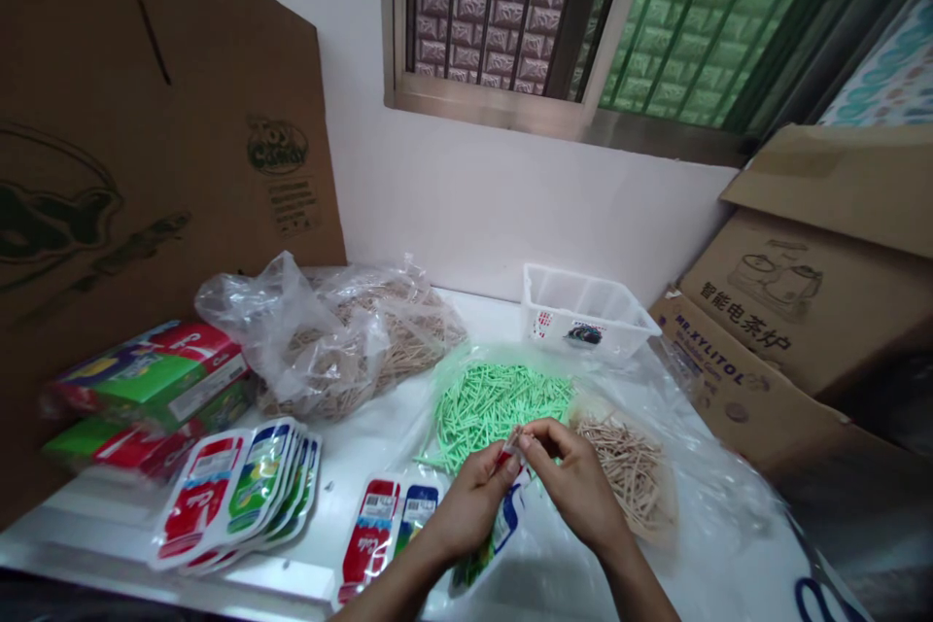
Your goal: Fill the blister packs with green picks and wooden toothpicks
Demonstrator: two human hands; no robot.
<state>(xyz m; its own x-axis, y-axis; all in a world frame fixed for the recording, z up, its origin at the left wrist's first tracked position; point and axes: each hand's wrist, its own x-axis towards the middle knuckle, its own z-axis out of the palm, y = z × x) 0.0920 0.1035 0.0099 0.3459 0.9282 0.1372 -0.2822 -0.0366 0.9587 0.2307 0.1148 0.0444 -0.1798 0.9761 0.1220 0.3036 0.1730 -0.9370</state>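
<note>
packet between hands (pixel 506 525): blue with white markings, green lower down, red near top. left stick heap (pixel 502 403): bright mint green. right stick heap (pixel 623 466): pale tan. bagged sticks (pixel 397 330): tan beneath clear plastic. stacked packets (pixel 196 505): red and green panels, white borders (yellow patches on green). lone packet (pixel 369 539): red panel beside blue one. basket (pixel 627 340): translucent white. large carton (pixel 219 136): brown, dark green print.
</note>
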